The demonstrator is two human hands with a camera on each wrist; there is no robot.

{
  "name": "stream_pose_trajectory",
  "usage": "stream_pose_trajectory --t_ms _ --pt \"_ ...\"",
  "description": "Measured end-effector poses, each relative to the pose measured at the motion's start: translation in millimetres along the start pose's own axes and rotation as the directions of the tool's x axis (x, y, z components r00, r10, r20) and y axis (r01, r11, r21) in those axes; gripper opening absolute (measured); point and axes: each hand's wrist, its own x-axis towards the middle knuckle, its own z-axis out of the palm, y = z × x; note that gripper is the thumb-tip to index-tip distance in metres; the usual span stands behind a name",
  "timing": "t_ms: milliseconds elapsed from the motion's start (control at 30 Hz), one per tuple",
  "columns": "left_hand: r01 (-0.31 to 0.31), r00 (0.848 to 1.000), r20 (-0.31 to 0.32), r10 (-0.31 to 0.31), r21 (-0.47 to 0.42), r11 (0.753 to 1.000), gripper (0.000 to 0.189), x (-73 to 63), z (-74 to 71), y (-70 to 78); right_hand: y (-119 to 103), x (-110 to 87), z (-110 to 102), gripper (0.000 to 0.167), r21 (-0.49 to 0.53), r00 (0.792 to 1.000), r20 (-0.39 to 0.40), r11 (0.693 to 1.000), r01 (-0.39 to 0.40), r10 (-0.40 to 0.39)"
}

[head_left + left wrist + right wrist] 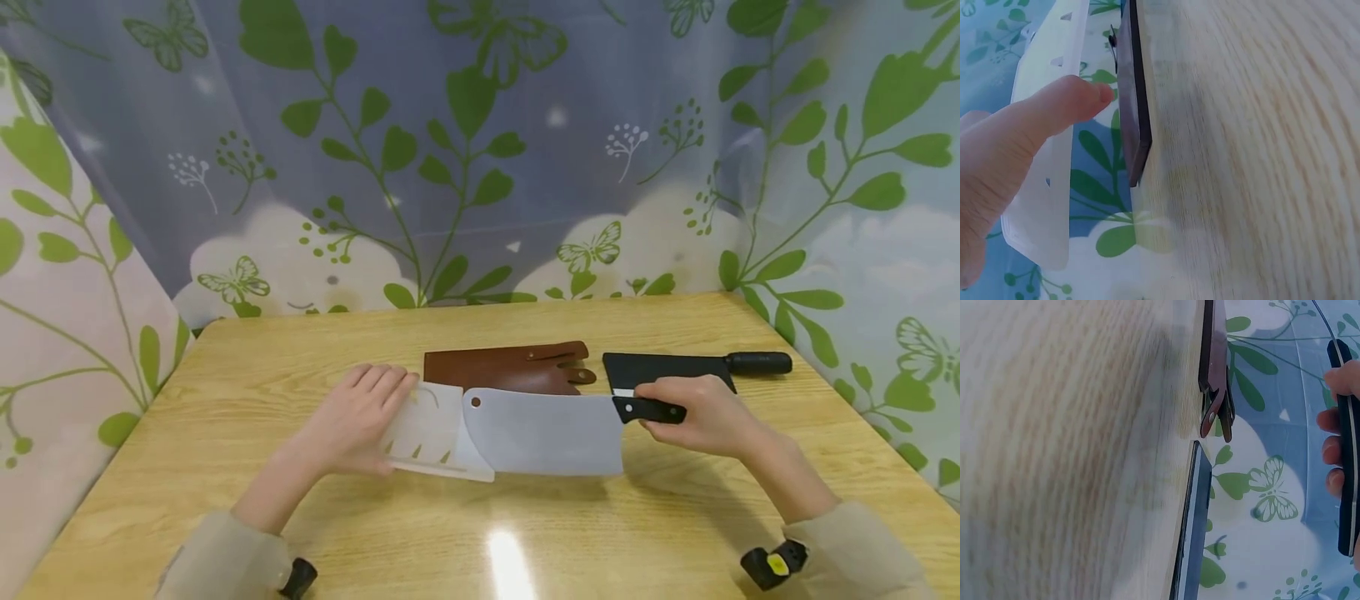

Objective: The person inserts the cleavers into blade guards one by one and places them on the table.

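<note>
My left hand grips a whitish translucent plastic blade guard, fingers over its top and thumb along the lower side. In the left wrist view the guard is held up off the table, with slots along its edge. My right hand holds a cleaver by its black riveted handle; in the right wrist view the fingers curl round that handle. The broad silver blade points left, its holed front end overlapping the guard's right end in the head view.
Behind the blade, a brown leather sheath with snap straps lies on the wooden table. To its right lies a second cleaver with a dark blade and black handle. A leaf-patterned curtain hangs around the table.
</note>
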Motion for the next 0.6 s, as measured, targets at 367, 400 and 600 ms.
stream_pose_trajectory --t_ms 367,400,600 --pt "-0.023 1.000 -0.002 0.023 0.031 0.999 0.110 12.2 -6.0 2.4 0 2.5 7 0.042 0.021 0.999 -0.031 1.000 0.021 -0.020" --pt "-0.031 0.999 -0.008 0.031 0.028 0.999 0.111 14.6 -5.6 3.9 0 4.5 8 0.042 0.019 1.000 -0.024 1.000 0.020 -0.019" --pt "-0.040 0.999 0.020 0.039 0.015 0.999 0.110 22.3 -1.9 12.0 -4 9.4 17 0.034 -0.010 1.000 0.025 1.000 -0.015 0.015"
